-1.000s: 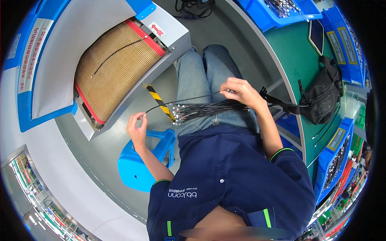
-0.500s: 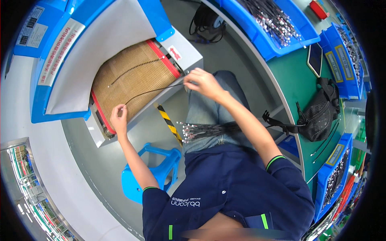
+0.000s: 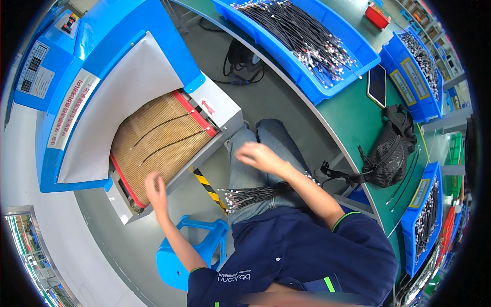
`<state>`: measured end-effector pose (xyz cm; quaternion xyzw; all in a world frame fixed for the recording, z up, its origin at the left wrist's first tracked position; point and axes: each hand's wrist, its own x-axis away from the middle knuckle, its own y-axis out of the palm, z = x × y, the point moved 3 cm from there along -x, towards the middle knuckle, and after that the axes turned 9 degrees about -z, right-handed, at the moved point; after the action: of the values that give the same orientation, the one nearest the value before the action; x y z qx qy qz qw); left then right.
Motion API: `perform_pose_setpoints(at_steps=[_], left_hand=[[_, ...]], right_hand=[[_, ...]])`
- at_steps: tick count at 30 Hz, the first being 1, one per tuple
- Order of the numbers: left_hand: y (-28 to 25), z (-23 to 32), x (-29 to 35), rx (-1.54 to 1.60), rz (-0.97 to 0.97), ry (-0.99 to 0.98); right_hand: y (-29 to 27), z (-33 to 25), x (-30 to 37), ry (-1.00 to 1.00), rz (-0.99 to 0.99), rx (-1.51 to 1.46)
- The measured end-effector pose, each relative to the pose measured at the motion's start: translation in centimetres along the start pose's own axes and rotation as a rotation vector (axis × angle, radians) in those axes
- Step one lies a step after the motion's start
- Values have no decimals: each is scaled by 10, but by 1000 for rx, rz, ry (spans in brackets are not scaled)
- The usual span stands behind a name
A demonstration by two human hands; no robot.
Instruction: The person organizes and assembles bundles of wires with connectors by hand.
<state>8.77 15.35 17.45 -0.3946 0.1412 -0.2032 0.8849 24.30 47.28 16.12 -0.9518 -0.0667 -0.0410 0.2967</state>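
Note:
Two thin black cables, a farther one (image 3: 158,128) and a nearer one (image 3: 171,147), lie side by side across the tan mesh conveyor belt (image 3: 130,171) with red edges. Just off the belt's near edge is my left hand (image 3: 156,192), slightly blurred, its fingers apart and nothing in them. Above my thighs hangs my right hand (image 3: 258,156), fingers loosely bent and apart, with no cable visible in it. A bundle of black cables (image 3: 255,197) with pale connector ends rests across my lap, partly hidden by my right forearm.
The belt runs under a white curtain (image 3: 110,123) in a blue machine (image 3: 169,46). A blue stool (image 3: 176,261) stands at left. On the green bench (image 3: 337,110) at right are a blue bin (image 3: 327,97) of cables, a tablet (image 3: 377,84) and a black mesh bag (image 3: 388,163).
The cable that both hands held over the belt now lies on it, released. Both hands have drawn back toward me. The whole view has shifted, with the machine lower in the picture.

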Motion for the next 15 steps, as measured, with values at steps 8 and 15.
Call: perform_pose_setpoints(at_steps=[8,15], left_hand=[[153,81,71,246,-490,-4],[238,57,122,240,-621,-8]], right_hand=[[32,68,103,325,-413,-48],[66,115,124,251,-143,-119]])
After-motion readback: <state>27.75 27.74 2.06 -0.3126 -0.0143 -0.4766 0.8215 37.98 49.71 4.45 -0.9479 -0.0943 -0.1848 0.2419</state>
